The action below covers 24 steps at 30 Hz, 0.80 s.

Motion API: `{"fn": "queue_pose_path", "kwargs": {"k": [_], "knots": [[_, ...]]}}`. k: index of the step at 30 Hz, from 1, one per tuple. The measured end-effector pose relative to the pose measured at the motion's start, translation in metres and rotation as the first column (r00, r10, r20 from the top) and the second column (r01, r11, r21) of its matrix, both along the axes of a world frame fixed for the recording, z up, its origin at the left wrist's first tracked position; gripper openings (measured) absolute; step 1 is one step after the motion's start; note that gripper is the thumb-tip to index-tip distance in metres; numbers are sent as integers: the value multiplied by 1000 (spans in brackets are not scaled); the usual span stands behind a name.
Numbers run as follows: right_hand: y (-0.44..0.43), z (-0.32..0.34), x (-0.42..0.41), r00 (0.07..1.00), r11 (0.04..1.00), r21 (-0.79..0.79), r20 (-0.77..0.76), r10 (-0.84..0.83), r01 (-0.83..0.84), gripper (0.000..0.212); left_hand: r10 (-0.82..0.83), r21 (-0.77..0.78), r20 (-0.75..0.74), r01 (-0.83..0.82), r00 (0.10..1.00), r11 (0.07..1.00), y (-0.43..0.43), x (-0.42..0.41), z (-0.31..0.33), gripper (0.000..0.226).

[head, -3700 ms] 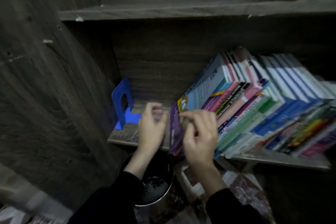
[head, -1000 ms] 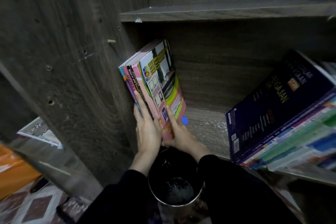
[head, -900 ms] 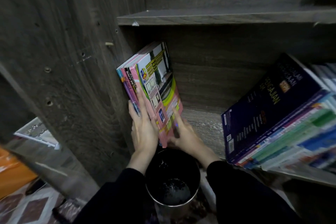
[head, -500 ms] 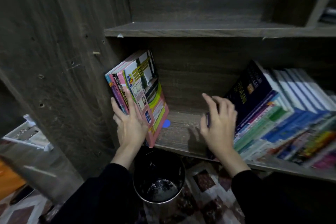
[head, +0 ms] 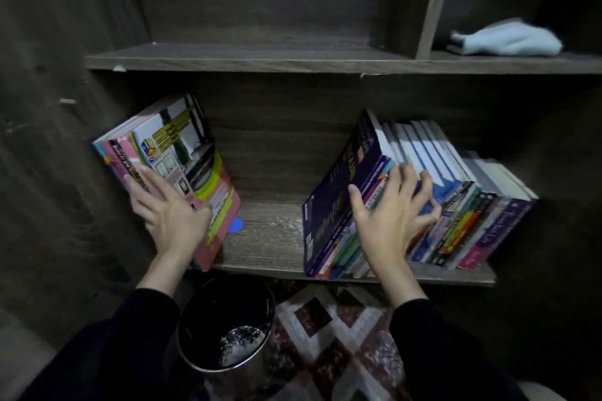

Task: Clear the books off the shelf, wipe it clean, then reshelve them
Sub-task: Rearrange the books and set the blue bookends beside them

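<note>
Nearest, below the shelf [head: 270,246], one metal bin [head: 208,306] stands on patterned floor tiles [head: 329,332] between two black sleeves.

At the shelf's front edge are two hands. The left grip [head: 169,221] lies with fingers stretched along the spines of the left stack [head: 182,153], thumb on its pink cover. It presses the stack towards the side wall [head: 65,172] at the shelf's left end, as it did half a second ago. The right grip [head: 387,221] has moved: then it lay against the cover of the dark blue book [head: 329,205]. Now it sits further right, fingers curled over the spines behind that book and thumb beside it, grasping the leaning row [head: 456,205].

There are two groups of books on the shelf. The left stack leans right and the row leans left, with bare board between them. How many books each holds cannot be counted through the blur. One small blue piece [head: 235,225] shows on the board just right of the left stack.

Farther back, above the shelf, one upper board [head: 244,58] runs across, and one pale cloth [head: 508,39] now shows on its right part.
</note>
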State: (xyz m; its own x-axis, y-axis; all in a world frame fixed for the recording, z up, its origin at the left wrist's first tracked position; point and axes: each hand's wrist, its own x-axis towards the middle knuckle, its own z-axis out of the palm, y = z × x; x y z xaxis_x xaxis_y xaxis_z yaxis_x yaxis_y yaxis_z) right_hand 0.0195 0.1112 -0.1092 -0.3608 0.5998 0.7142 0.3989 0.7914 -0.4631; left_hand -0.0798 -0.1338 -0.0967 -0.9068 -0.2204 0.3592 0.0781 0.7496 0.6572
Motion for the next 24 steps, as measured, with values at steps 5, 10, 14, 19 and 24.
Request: {"fn": "queue_pose_path", "kwargs": {"k": [5, 10, 14, 19, 24], "knots": [[-2, 4, -1, 999, 998, 60, 49, -7, 4, 58, -3, 20, 36, 2, 999, 1000, 1, 2, 5, 107], [-11, 10, -9, 997, 985, 168, 74, 24, -36, 51, 22, -32, -47, -23, 999, 999, 0, 9, 5, 102], [-25, 9, -18, 993, 975, 191, 53, 107, -115, 53, -291, -260, -444, 189, 847, 947, 26, 26, 18, 72], [-30, 5, -23, 965, 956, 136, 72, 252, -260, 55, -730, -47, -186, 736, 658, 676, 98, 44, 58, 59], [-33, -13, -24, 793, 797, -91, 81, 604, -597, 72, -715, -67, -72, 712, 695, 699, 124, 34, 68, 54]]}}
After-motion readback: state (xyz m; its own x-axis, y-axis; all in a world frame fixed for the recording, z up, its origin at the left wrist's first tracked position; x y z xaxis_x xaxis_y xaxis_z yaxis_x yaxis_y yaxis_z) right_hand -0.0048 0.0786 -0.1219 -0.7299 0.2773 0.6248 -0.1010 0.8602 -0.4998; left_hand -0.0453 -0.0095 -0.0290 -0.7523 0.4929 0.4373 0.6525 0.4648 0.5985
